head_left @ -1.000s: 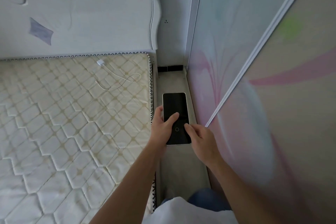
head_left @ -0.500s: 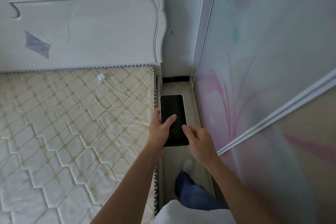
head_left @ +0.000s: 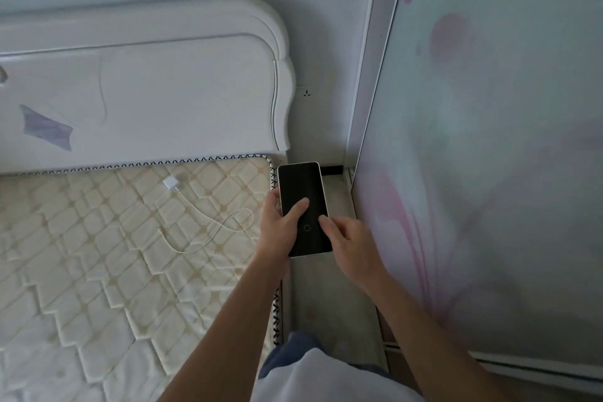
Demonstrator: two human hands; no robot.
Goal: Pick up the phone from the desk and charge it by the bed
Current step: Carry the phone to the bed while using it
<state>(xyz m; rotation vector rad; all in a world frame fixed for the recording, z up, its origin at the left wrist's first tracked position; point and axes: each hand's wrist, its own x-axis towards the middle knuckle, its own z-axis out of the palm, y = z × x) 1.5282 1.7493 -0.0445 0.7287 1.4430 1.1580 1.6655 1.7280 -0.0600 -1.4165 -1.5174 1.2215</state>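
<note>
Person stood in the narrow gap between bed and wardrobe. Phone (head_left: 303, 209) was held up over the floor strip (head_left: 339, 287), just beside the mattress (head_left: 98, 254) edge, screen up and dark, white frame, small ring icon low on the screen.

Left hand (head_left: 280, 232) wrapped the phone's left edge and underside, thumb pressed flat across the lower screen: a firm clamp on the phone. Right hand (head_left: 352, 245) sat at the phone's lower right corner, fingertip touching the right edge near the bottom; fingers loosely curled. Couldn't tell whether it actually gripped the phone or only touched it.

White charger plug (head_left: 171, 182) lay on the bare quilted mattress near the headboard (head_left: 146, 101), its cable (head_left: 215, 228) looping toward the mattress's right edge, free end well left of the phone, not connected to it.

Wall socket (head_left: 306, 93) sat on the wall just right of the headboard, above the phone. Nothing plugged in. Wardrobe sliding door (head_left: 489, 173) with pink floral print filled the right side.
</note>
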